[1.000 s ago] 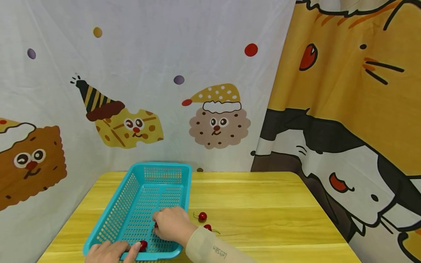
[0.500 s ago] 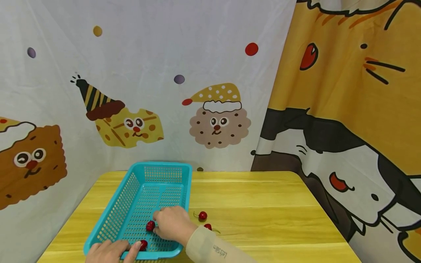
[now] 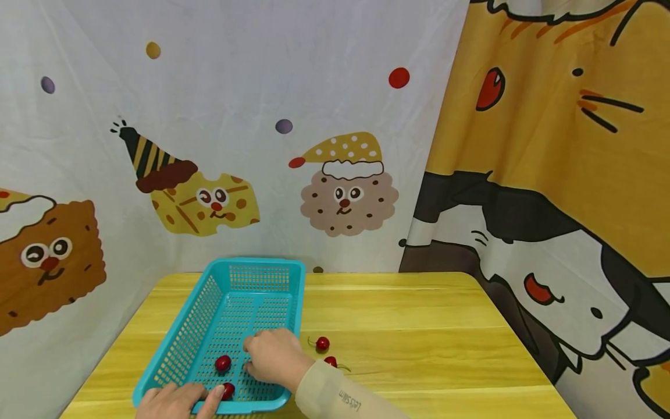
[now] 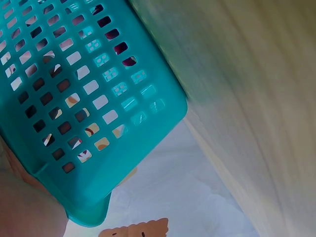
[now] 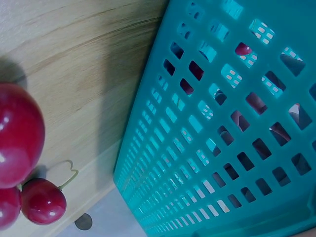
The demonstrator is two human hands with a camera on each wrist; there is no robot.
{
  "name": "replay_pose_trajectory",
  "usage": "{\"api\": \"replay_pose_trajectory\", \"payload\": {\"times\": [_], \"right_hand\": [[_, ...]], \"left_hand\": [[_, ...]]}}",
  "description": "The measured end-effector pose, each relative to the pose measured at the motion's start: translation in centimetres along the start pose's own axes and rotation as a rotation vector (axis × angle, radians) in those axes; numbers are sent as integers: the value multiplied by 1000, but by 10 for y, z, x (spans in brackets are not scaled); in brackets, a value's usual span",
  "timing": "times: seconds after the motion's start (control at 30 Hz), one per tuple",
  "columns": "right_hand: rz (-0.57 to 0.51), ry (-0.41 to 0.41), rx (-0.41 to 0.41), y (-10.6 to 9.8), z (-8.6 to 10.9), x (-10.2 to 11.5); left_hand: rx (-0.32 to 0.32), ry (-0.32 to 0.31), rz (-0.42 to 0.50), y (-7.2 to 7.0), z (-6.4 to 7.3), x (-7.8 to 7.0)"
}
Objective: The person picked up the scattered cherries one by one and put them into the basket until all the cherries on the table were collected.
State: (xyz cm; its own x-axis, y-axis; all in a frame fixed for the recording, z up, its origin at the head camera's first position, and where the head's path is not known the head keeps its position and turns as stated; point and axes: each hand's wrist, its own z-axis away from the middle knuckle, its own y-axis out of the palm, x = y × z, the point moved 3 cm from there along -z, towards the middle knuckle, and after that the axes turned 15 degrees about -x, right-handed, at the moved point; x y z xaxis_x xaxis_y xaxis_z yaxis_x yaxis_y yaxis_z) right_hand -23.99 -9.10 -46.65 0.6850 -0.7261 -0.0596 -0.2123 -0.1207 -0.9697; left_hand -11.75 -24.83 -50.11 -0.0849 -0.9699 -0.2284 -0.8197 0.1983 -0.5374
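Observation:
A blue perforated plastic basket (image 3: 206, 326) stands on the wooden table. Two red cherries lie on its floor near the front: one cherry (image 3: 223, 364) just left of my right hand, the other cherry (image 3: 228, 391) beside my left thumb. My right hand (image 3: 274, 356) reaches over the basket's right side, thumb and forefinger apart with blue mesh showing between them. With its thumb over the front rim, my left hand (image 3: 175, 401) grips the near left corner. In the left wrist view, that hand (image 4: 29, 210) shows beside the rim.
Outside the basket, on its right, lie a stemmed cherry (image 3: 322, 344) and another cherry (image 3: 331, 362) partly behind the sleeve (image 3: 335, 393). The right wrist view shows a large near cherry (image 5: 19, 136) in a group of three. A patterned curtain (image 3: 345, 87) hangs behind the table (image 3: 419, 331).
The cherry at my right fingertips has come free and rolled left across the basket floor. Both hands stay nearly where they were.

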Motion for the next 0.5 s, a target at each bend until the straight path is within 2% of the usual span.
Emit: {"api": "replay_pose_trajectory", "payload": {"times": [0.13, 0.5], "right_hand": [[5, 5, -2, 0, 1, 0], [18, -5, -7, 0, 0, 0]], "left_hand": [[-18, 7, 7, 0, 1, 1], [-1, 1, 3, 0, 1, 0]]}}
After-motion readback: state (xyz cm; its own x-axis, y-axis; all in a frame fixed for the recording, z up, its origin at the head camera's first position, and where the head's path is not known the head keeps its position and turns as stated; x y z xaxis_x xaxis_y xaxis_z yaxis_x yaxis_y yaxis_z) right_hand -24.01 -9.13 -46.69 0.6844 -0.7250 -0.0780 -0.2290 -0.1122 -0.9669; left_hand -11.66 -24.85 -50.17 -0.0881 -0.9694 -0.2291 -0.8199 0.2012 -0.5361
